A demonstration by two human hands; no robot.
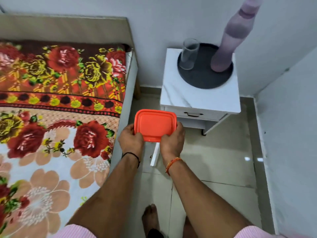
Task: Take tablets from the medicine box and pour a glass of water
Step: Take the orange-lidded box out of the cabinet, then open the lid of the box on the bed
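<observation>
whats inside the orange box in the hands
Only its shut orange lid shows, gripped at the near corners by the left hand and right hand. Whatever lies inside is covered by that lid.

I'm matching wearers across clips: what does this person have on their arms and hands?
Both forearms are bare. A thin black thread band circles the left wrist, and an orange-and-red thread band circles the right wrist. No glove or watch shows on the left hand or the right hand. Pink-and-white striped short sleeves show at the bottom edge.
</observation>
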